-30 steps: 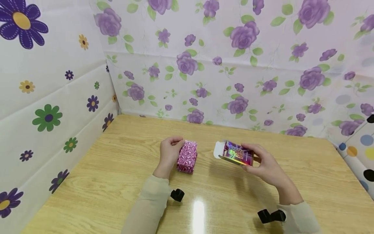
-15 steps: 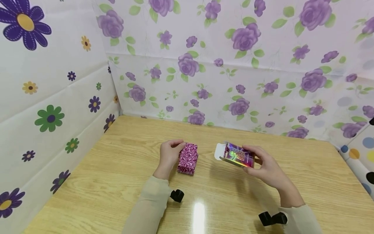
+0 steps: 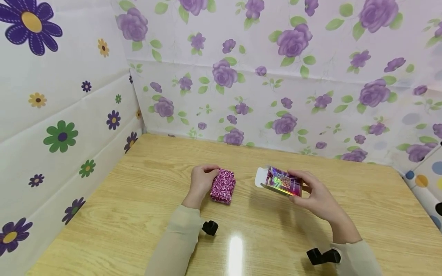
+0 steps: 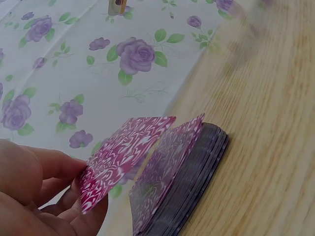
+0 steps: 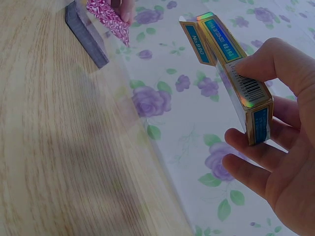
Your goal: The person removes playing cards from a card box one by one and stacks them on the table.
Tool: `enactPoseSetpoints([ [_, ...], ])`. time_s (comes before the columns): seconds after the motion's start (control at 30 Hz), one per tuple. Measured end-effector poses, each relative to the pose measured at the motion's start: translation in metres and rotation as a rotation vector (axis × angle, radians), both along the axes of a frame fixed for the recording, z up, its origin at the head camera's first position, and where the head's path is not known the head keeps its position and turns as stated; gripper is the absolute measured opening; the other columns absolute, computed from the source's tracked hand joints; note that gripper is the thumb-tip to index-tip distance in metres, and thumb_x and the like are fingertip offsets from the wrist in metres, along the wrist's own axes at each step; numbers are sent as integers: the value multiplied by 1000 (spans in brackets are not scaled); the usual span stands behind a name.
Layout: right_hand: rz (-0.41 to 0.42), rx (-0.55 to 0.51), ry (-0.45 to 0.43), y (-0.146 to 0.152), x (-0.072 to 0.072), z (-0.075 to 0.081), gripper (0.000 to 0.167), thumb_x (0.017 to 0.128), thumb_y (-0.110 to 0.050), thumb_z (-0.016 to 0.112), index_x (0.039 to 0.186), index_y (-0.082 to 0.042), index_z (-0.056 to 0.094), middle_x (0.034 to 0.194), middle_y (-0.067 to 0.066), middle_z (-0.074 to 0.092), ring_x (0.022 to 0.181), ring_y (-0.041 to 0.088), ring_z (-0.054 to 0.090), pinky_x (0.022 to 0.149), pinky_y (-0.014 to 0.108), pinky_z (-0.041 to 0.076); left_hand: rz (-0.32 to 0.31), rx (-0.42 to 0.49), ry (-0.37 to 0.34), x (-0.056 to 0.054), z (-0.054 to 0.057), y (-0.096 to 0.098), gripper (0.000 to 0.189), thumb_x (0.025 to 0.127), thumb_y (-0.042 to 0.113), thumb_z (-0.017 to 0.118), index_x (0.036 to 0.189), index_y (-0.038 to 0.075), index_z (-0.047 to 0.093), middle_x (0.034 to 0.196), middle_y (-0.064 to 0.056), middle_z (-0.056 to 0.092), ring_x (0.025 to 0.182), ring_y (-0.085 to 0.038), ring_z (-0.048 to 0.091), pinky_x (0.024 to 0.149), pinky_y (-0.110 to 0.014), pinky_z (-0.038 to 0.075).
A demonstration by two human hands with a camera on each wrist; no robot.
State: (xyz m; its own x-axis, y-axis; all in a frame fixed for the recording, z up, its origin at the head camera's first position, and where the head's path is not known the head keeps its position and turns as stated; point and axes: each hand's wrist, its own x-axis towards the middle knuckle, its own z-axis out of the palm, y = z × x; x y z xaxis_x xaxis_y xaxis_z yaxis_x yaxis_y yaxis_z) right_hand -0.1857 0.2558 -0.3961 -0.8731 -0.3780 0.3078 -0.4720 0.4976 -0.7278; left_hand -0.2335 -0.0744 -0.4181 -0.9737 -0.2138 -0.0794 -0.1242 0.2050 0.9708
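Note:
My left hand (image 3: 202, 182) pinches a pink-and-white patterned playing card (image 4: 123, 155) by its edge between thumb and fingers. Whether more than one card is in the pinch, I cannot tell. Close beside it is a deck of playing cards (image 4: 189, 182) with dark sides and the same patterned back, resting on the table. From above, the pinched card and the deck (image 3: 222, 189) overlap. To the right, my right hand (image 3: 319, 199) grips a shiny purple and gold card box (image 3: 284, 182) above the table, thumb on its barcode side. The box's white-lined end flap (image 3: 261, 177) hangs out to the left.
A wooden table (image 3: 138, 214) carries the deck. Behind it rises a wall cover with purple roses (image 3: 224, 73), and at the left one with daisies (image 3: 60, 136). Black camera mounts (image 3: 210, 228) sit on both wrists.
The pinched card seems to lie a little lower and slightly turned against the deck. Both hands and the box keep nearly the same places; the head view has shifted slightly.

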Motion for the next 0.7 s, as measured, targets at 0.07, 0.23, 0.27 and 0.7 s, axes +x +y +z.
enactPoseSetpoints([
  [0.07, -4, -1, -4, 0, 0, 1, 65, 78, 1, 72, 137, -12, 47, 130, 5, 50, 107, 1, 48, 87, 11, 45, 1, -2, -5, -1, 0, 0, 16, 87, 11, 65, 101, 6, 72, 107, -10, 67, 100, -22, 60, 82, -29, 53],
  [0.23, -4, 6, -3, 0, -1, 2, 64, 79, 0, 72, 137, -11, 47, 130, 7, 49, 107, 1, 47, 88, 12, 46, 0, -30, 12, 0, -1, 0, 17, 87, 8, 65, 103, 3, 71, 102, -12, 67, 91, -19, 61, 72, -24, 52],
  [0.27, -3, 5, -3, 0, -1, 2, 64, 79, 0, 72, 137, -11, 47, 130, 7, 49, 107, 1, 47, 88, 12, 46, -1, -41, 21, 0, -1, 0, 19, 87, 7, 65, 104, 2, 71, 101, -13, 67, 89, -19, 61, 71, -23, 52],
  [0.7, -3, 0, -5, 0, 2, 4, 64, 80, -1, 72, 137, -9, 46, 129, 9, 50, 107, 1, 47, 89, 11, 45, -37, -242, 113, 0, -8, 2, 13, 86, 7, 63, 95, 1, 70, 89, -12, 68, 80, -20, 61, 68, -26, 51],
])
